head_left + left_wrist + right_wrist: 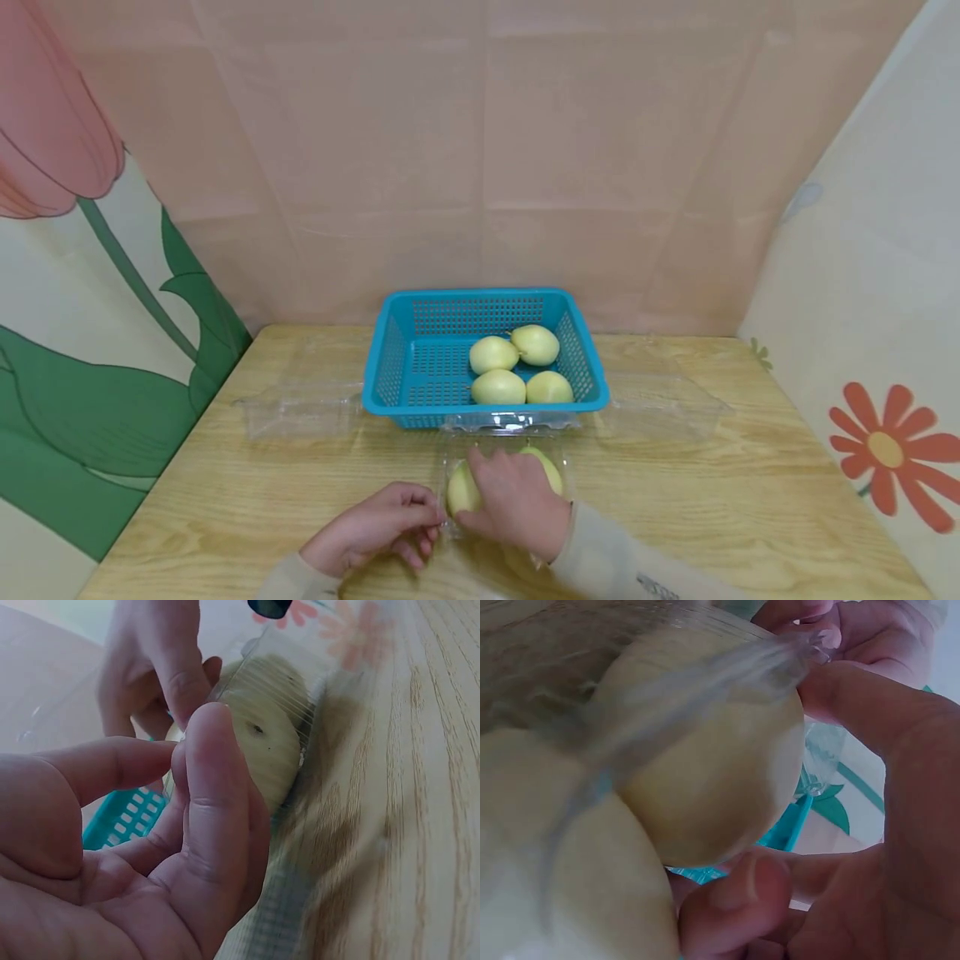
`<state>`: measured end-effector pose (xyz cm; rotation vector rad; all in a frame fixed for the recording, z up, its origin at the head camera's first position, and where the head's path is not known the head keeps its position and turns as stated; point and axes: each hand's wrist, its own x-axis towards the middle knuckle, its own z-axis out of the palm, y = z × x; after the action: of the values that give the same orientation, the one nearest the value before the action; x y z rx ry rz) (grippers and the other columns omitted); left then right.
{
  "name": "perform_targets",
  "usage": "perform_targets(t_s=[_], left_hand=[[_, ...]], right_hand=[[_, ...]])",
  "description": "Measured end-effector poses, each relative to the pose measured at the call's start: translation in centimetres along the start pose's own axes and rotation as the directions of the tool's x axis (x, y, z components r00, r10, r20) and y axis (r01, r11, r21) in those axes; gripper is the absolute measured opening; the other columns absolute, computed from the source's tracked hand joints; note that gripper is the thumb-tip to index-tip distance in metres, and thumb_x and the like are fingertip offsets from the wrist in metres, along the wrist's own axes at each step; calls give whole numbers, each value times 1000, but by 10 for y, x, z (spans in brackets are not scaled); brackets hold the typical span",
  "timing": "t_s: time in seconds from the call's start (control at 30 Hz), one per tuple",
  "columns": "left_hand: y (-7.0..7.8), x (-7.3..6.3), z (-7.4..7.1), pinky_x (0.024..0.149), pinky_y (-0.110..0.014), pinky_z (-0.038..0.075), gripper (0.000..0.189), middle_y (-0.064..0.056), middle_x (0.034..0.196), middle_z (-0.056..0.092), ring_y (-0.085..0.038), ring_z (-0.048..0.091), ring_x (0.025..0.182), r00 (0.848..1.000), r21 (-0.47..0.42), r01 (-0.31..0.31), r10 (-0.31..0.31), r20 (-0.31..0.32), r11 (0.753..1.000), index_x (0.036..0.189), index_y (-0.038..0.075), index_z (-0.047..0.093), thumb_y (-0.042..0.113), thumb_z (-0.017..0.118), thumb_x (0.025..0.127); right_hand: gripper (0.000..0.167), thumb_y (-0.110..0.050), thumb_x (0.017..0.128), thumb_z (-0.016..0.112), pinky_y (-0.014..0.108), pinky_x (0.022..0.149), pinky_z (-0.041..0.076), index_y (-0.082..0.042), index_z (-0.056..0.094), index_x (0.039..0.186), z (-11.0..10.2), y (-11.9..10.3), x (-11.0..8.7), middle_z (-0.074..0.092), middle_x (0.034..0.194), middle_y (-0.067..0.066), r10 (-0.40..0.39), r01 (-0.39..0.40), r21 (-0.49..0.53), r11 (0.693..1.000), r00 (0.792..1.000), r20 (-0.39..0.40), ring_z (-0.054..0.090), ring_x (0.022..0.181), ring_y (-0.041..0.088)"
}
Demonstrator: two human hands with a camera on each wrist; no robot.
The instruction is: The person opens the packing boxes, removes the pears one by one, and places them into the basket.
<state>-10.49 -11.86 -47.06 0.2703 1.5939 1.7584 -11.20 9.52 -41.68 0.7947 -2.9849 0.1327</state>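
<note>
A clear plastic clamshell box [512, 423] stands open at the front of the table. Two pale yellow-green pears lie inside, one at the left [462, 490] and one at the right [553, 475]. Reaching over them, my right hand [517, 500] holds the left pear, thumb on its near side and fingers on its far side. In the right wrist view that pear [720, 765] sits between thumb and fingers, against its neighbour [570, 855]. My left hand [393, 521] pinches the box's near left edge between thumb and forefinger, close to the right thumb.
Behind the box stands a blue plastic basket [480, 410] with several pears [498, 387] gathered toward its right side. Another clear plastic box [300, 412] is left of the basket, and one more [663, 404] is right of it. All stand on a wood-grain table [720, 508].
</note>
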Motion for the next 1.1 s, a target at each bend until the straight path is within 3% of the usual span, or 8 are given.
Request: perform_targets(t_s=[0.17,0.47,0.7,1.1], left_hand=[[0,0,-1,56,-26,57,13,-4,81,61,-11,60,66,1000,17,2,-2,-15,1000,90,3,61,14,60,97],[2,-1,-1,56,-26,57,12,-4,81,61,-12,59,66,999,44,-8,10,-48,999,94,-1,61,11,61,95],[1,-1,0,56,-26,57,11,-5,80,64,-13,62,65,999,55,-12,15,-50,998,93,1,62,12,63,94],[0,-1,1,55,-24,53,10,-2,78,65,-12,61,66,999,77,-24,27,-46,997,91,3,62,12,63,94]], right_hand=[[65,-57,72,77,30,44,37,-8,63,114,0,1,4,56,67,0,19,-20,22,1000,998,66,53,57,16],[76,-59,66,80,32,48,43,-10,60,121,0,3,8,59,74,1,30,-36,62,997,994,106,56,64,17],[77,-56,60,84,29,48,42,-14,58,119,1,4,8,58,74,-1,30,-40,109,993,996,88,53,64,15],[83,-55,57,84,29,50,43,-21,56,128,-4,3,1,61,82,2,37,-42,137,990,998,42,54,68,15]])
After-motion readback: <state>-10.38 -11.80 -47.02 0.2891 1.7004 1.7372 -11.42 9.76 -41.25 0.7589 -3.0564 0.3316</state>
